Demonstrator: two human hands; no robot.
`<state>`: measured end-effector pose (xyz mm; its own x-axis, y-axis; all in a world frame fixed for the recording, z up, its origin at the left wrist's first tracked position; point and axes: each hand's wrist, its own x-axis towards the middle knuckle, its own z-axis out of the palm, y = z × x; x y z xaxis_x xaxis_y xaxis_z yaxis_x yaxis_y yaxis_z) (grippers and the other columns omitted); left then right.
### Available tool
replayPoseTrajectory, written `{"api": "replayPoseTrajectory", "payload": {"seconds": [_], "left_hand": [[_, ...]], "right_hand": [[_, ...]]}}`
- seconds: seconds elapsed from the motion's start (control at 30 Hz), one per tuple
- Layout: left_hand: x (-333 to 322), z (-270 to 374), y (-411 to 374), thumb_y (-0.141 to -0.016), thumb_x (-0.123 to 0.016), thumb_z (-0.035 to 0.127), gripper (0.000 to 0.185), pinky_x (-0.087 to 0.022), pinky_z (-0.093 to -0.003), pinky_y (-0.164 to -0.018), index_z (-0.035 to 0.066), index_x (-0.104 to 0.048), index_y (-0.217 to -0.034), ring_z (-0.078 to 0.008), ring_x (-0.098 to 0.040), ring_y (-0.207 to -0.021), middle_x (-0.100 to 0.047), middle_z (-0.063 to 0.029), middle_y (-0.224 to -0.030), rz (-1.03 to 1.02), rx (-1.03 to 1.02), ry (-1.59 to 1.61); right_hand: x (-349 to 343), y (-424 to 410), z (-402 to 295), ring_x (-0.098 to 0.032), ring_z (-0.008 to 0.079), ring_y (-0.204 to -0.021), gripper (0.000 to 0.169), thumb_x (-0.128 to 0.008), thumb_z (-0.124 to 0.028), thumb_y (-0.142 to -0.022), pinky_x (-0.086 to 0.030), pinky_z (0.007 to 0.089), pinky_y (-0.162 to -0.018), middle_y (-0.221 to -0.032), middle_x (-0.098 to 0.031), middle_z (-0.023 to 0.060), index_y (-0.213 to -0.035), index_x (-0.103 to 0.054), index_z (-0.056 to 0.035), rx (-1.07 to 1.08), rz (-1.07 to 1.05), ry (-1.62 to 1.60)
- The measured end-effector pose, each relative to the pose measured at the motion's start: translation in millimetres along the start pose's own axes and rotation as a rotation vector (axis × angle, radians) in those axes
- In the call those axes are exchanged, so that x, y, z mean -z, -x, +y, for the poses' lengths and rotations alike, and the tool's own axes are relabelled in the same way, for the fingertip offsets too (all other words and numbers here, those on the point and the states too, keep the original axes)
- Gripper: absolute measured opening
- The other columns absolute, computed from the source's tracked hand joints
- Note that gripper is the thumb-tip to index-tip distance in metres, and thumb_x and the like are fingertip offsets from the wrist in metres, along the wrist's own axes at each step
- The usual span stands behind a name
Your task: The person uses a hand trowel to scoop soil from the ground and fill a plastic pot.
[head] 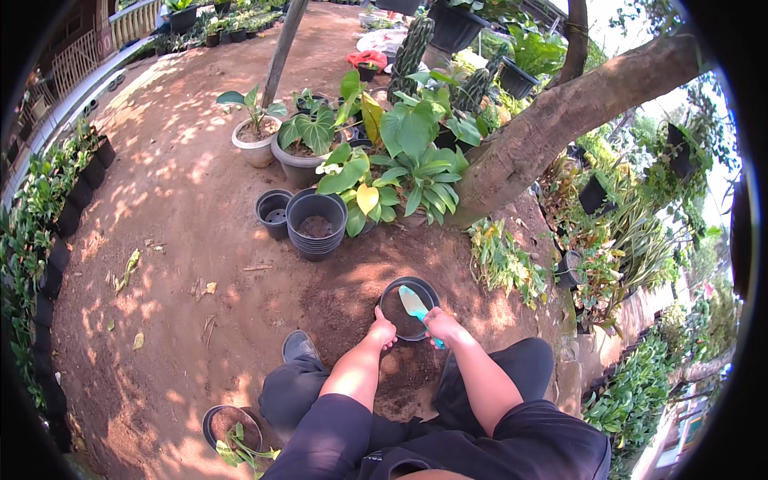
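A round black plastic plant pot (435,295) stands on the soil in front of me, with brown soil (396,312) inside it. My left hand (382,330) grips the pot's near left rim, thumb pointing up along its side. In my right hand (443,327) is a turquoise-handled garden trowel (413,301). Its pale blade lies over the soil within the pot, pointing away to the upper left. The fingers of that hand wrap the handle at the pot's right rim.
Beyond the pot stand a stack of black pots (317,231) and a smaller black pot (273,213). Potted leafy plants (312,135) and a leaning tree trunk (540,135) rise behind. A soil-filled pot (233,427) with a drooping plant (240,450) sits at lower left.
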<state>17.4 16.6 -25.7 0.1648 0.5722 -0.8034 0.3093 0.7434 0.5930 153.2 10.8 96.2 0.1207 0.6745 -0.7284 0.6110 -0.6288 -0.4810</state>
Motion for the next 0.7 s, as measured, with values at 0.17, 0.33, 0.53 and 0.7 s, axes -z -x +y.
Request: {"api": "replayPoseTrajectory", "payload": {"seconds": [0.17,0.33,0.53,0.7], "left_hand": [[-8,4,-3,-0.087,-0.039,0.01,0.08,-0.044,-0.0316,-0.042,0.022,0.02,-0.139,-0.0157,-0.054,-0.048,-0.062,-0.0073,-0.071,0.054,0.0,-0.083],[-2,2,-6,-0.084,-0.042,0.007,0.084,-0.045,-0.0324,-0.045,0.022,0.019,-0.14,-0.0161,-0.055,-0.049,-0.063,-0.0076,-0.071,0.095,0.015,-0.1],[0,10,13,-0.076,-0.051,-0.001,0.093,-0.048,-0.0322,-0.053,0.02,0.01,-0.142,-0.0196,-0.06,-0.057,-0.065,-0.0136,-0.083,0.095,0.022,-0.039],[0,9,13,-0.08,-0.045,0.002,0.087,-0.048,-0.0304,-0.051,0.02,0.014,-0.141,-0.0184,-0.06,-0.055,-0.065,-0.0115,-0.077,0.052,-0.023,-0.011]], "right_hand": [[-5,-5,-3,-0.046,0.0149,-0.046,0.017,-0.043,-0.021,-0.093,-0.039,0.0317,-0.038,-0.069,-0.051,0.0066,-0.105,-0.043,-0.0091,-0.049,0.011,0.054],[-11,4,-12,-0.047,0.0149,-0.046,0.018,-0.042,-0.021,-0.093,-0.039,0.0321,-0.038,-0.07,-0.051,0.0067,-0.105,-0.043,-0.0088,-0.009,0.005,0.068],[-12,-2,-3,-0.047,0.0157,-0.044,0.019,-0.042,-0.021,-0.093,-0.039,0.0325,-0.037,-0.068,-0.051,0.0073,-0.105,-0.041,-0.0069,0.0,0.016,0.059],[-16,-9,6,-0.045,0.0149,-0.044,0.016,-0.043,-0.023,-0.093,-0.038,0.0318,-0.036,-0.068,-0.05,0.0071,-0.102,-0.041,-0.0091,0.014,0.022,0.095]]}}
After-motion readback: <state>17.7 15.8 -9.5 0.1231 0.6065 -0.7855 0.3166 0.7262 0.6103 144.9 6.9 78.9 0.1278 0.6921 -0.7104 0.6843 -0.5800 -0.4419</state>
